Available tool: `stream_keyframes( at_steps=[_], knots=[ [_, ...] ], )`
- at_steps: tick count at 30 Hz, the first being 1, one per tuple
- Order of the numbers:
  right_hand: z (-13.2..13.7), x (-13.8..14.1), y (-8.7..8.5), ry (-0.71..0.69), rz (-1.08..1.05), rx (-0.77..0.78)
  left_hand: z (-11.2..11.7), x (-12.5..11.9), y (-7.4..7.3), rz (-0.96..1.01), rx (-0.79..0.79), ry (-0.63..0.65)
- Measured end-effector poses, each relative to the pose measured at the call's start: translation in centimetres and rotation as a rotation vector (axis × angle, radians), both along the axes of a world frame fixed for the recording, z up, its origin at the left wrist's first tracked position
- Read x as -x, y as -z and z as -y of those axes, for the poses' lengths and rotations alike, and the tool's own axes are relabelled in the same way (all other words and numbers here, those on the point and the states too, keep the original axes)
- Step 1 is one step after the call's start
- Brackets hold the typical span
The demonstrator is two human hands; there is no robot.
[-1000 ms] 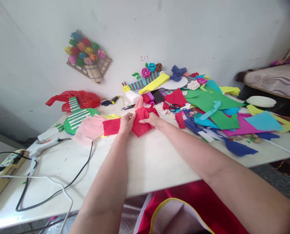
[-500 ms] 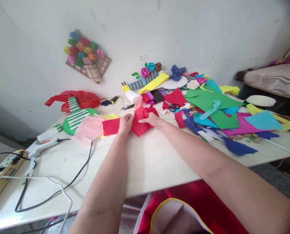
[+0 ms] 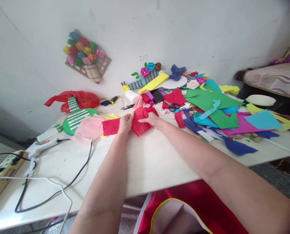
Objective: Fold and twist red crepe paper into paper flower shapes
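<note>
A crumpled red paper sheet (image 3: 140, 126) lies on the pale surface (image 3: 145, 162), its long axis running left to right. The left hand (image 3: 126, 123) and right hand (image 3: 153, 120) flank it equally close, the fingers of both pinched on its folds.

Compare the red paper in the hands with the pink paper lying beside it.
The red paper is bunched and creased; the pink paper lies nearly flat. The red paper is gripped by the left hand and right hand; the pink paper is untouched by either. Both are thin sheets on the white table.
</note>
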State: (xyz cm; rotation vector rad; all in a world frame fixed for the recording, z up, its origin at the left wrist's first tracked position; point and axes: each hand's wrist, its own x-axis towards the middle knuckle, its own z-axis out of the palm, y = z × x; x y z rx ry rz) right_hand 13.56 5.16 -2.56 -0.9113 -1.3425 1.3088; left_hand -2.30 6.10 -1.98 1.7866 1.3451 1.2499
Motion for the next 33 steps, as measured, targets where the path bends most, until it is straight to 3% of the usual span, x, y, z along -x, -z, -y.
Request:
stream_keyframes(
  at_steps=[15,21,28,33],
  knots=[
    [-0.5,0.1,0.6,0.061,0.129,-0.041,0.5,-0.2,-0.4,0.104,0.018,0.109],
    [-0.7,-0.1,0.8,0.121,0.196,-0.044,-0.1,-0.3,0.2,0.036,0.009,0.041],
    [-0.3,0.0,0.4,0.027,0.005,-0.029,-0.4,-0.1,0.4,0.053,0.027,0.028],
    [-0.2,0.0,0.3,0.08,0.025,0.014,-0.5,0.1,0.5,0.146,0.072,0.062]
  ],
)
